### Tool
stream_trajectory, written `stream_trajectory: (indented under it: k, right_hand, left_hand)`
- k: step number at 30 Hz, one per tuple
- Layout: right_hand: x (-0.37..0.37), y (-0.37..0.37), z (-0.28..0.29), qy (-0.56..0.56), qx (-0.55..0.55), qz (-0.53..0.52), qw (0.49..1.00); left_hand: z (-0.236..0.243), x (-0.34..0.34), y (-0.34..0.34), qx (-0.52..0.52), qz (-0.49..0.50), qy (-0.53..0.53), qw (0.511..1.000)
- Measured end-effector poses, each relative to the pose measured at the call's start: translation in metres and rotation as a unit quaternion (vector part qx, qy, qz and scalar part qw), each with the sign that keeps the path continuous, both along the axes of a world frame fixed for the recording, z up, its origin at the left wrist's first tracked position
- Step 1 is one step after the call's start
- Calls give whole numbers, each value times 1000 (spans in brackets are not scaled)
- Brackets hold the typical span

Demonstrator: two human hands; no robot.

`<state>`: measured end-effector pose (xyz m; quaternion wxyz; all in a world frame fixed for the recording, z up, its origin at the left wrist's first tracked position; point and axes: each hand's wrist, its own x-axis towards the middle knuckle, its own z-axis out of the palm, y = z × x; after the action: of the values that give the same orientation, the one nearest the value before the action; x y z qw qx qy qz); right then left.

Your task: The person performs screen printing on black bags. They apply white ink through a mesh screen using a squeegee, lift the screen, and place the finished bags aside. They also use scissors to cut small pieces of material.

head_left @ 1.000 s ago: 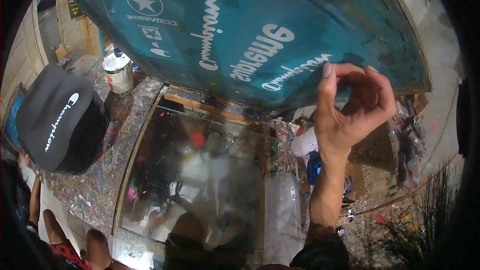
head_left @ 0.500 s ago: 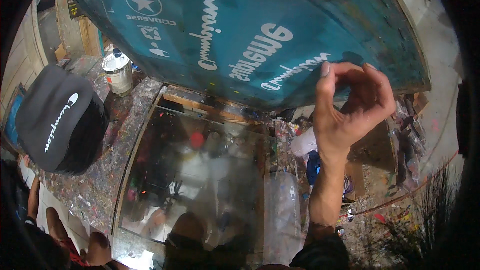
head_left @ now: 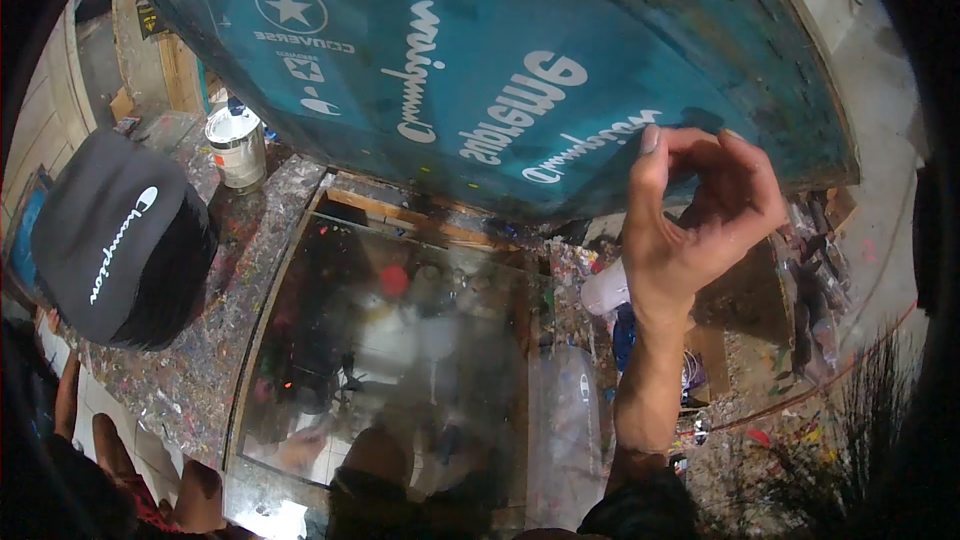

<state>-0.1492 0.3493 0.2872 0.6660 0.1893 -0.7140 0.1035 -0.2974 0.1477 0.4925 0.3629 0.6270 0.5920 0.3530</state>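
Observation:
My right hand point(head_left: 690, 230) is raised at right of centre, its thumb and fingers curved apart in a loose C. Nothing shows between them. Just behind the fingertips stands a tilted teal printing screen point(head_left: 360, 100) with pale logos and lettering; whether I touch it cannot be made out. Below the screen lies a dark glass panel point(head_left: 400, 340) in a frame, mirroring shapes. My left hand is out of view. To the left sits a black cap point(head_left: 120, 240) with white script on its front.
An opened, paint-stained can point(head_left: 236, 150) stands behind the cap on the splattered table point(head_left: 250, 270). Beneath my wrist are a pale cup-like container point(head_left: 606, 290) and blue cloth point(head_left: 625, 338). Dark bristles point(head_left: 870, 440) rise at lower right. Another person's arm point(head_left: 66, 395) and knees show at lower left.
My right hand has shifted very slightly left, keeping its curved shape. Reflections in the glass have moved a little. The screen, cap and can stay nearly the same.

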Motion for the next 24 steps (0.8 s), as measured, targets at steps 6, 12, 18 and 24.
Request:
stream_trajectory:
  k: [6, 12, 18, 24]
  right_hand:
    - [0, 0, -2, 2, 3, -12, 1000]
    - [-1, 0, -2, 2, 0, -4, 1000]
    - [-1, 1, -2, -1, -1, -5, 1000]
    - [-1, -1, -2, -2, -11, -10, 1000]
  left_hand:
    - [-1, -1, 0, -1, -3, 2, 1000]
    - [0, 0, 2, -6, -6, 3, 1000]
    - [2, 0, 3, -9, -11, 5, 1000]
    - [3, 1, 4, -13, -16, 8, 1000]
